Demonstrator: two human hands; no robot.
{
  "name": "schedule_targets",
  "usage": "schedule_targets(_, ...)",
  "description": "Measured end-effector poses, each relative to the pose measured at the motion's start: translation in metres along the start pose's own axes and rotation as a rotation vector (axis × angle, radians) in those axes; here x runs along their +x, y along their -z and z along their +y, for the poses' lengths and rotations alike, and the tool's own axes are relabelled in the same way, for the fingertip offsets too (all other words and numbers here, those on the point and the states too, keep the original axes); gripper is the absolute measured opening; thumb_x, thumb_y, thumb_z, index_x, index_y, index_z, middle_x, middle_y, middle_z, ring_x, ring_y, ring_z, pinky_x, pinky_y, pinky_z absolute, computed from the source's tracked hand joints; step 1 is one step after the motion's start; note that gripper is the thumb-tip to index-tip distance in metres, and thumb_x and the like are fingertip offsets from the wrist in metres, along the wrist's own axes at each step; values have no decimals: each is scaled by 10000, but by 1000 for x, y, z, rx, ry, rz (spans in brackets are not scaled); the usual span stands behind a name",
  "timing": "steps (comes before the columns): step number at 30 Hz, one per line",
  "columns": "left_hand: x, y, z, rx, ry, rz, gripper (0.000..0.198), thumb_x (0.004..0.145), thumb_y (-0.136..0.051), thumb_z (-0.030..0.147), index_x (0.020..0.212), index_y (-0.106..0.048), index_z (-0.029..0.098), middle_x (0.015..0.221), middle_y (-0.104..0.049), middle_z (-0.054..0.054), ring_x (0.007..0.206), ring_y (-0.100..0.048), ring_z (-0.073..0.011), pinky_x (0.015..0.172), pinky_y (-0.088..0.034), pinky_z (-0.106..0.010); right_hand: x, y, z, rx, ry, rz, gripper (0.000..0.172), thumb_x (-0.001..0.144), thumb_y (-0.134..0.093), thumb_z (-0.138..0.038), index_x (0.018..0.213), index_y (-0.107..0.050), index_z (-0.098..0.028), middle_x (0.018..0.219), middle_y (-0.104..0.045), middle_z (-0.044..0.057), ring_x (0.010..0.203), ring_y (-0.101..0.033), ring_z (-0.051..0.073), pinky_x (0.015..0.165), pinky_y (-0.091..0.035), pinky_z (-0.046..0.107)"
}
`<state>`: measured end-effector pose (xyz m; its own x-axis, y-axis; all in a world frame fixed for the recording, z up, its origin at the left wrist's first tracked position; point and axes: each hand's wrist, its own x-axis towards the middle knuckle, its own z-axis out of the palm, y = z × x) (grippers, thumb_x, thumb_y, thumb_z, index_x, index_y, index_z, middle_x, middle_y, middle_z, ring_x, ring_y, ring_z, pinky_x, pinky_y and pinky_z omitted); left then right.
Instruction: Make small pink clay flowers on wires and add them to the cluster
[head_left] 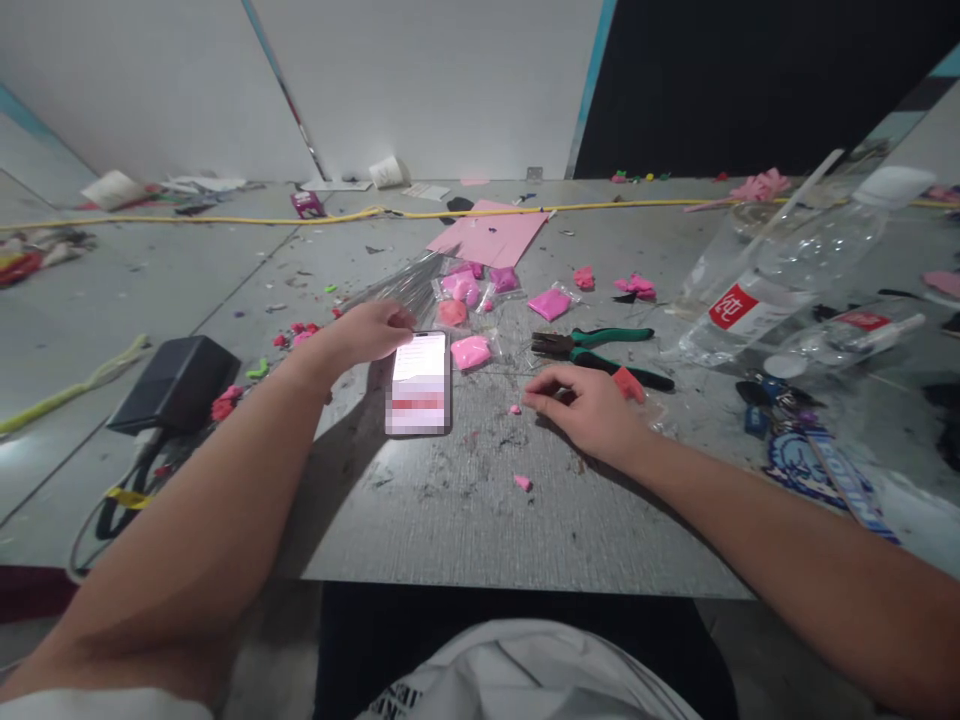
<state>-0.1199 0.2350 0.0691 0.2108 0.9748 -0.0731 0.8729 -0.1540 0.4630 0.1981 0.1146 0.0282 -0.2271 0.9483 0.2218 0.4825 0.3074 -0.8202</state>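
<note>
My left hand [369, 330] is at the top left corner of a phone [418, 385] that lies face up with its screen lit. Its fingers are curled together; what they hold, if anything, is hidden. Just behind it lies a bundle of thin silvery strands [409, 280]. My right hand [589, 405] rests on the table with thumb and forefinger pinched, their contents too small to make out. Beside those fingertips lies a small pink clay lump [514, 409], and nearer me another pink clay piece [523, 483]. Pliers with green and black handles [611, 340] lie behind my right hand.
Bagged pink clay [471, 352] and a pink sheet [491, 232] lie beyond the phone. At right stand a plastic bottle [795, 270] and a clear cup [720, 255]. A black power adapter [176, 385] sits at left. A yellow cord [480, 211] crosses the back.
</note>
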Motion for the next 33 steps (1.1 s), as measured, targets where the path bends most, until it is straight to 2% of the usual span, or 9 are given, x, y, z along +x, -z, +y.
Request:
schedule_targets(3, -4, 5, 4, -52, 33, -92, 387, 766, -654, 333, 1126, -722, 208, 1097, -767, -115, 968, -711, -280, 811, -563, -387, 1, 0, 1, 23, -9, 3, 125, 904, -766, -311, 845, -733, -205, 817, -760, 39, 730, -687, 188, 708, -557, 352)
schedule_targets(6, -5, 7, 5, -78, 38, -126, 413, 751, -703, 357, 1137, -708, 210, 1127, -769, -112, 1013, -711, -283, 866, -564, -387, 1, 0, 1, 38, 5, -7, 143, 902, -770, -331, 841, -720, -212, 809, -755, 36, 720, -679, 184, 688, -553, 343)
schedule_targets(10, -3, 7, 5, -5, 16, -139, 475, 724, -753, 369, 1163, -701, 196, 1111, -761, -115, 1023, -705, -286, 906, -550, -389, 0, -1, 1, 38, 14, -49, 157, 894, -784, -334, 826, -721, -207, 781, -744, 27, 699, -665, 176, 664, -534, 326)
schedule_targets(13, -4, 8, 8, 2, 2, -151, 467, 786, -710, 413, 1200, -696, 197, 1119, -749, -120, 1001, -702, -279, 851, -546, -371, 0, -1, 1, 20, 31, -38, 130, 907, -768, -310, 840, -728, -207, 802, -748, 29, 728, -673, 179, 680, -533, 325)
schedule_targets(16, -8, 9, 13, -22, 38, -158, 479, 850, -656, 469, 1256, -678, 216, 1191, -739, -120, 1035, -706, -279, 858, -544, -362, 0, 0, 1, -9, 53, 13, 85, 925, -736, -277, 874, -739, -209, 880, -771, 46, 807, -700, 198, 712, -550, 334)
schedule_targets(22, -15, 3, 18, 48, 4, -227, 768, 750, -776, 626, 1393, -580, 257, 1438, -637, -144, 1263, -632, -360, 1005, -506, -407, 0, -1, 3, 9, 22, 33, 39, 890, -748, -217, 901, -784, -206, 937, -804, 66, 870, -737, 220, 757, -584, 356)
schedule_targets(25, -17, 1, 20, 99, -18, -247, 839, 710, -795, 658, 1400, -550, 250, 1505, -584, -168, 1327, -585, -401, 1039, -491, -447, 0, -2, 2, 22, -2, 20, 40, 886, -745, -205, 897, -783, -211, 936, -812, 62, 861, -740, 219, 773, -588, 367)
schedule_targets(29, -17, 0, 23, 141, -2, -243, 865, 679, -816, 642, 1384, -537, 225, 1490, -585, -189, 1318, -580, -426, 1031, -491, -473, 0, -2, 1, 26, 11, -1, 44, 886, -761, -233, 851, -747, -212, 859, -784, 37, 798, -711, 197, 744, -565, 347)
schedule_targets(33, -18, -2, 24, 87, 54, -220, 789, 759, -727, 706, 1362, -542, 230, 1404, -639, -176, 1228, -634, -394, 965, -520, -451, 0, -2, 1, 26, 26, -27, 133, 922, -740, -299, 823, -717, -212, 814, -755, 29, 758, -682, 185, 705, -542, 332)
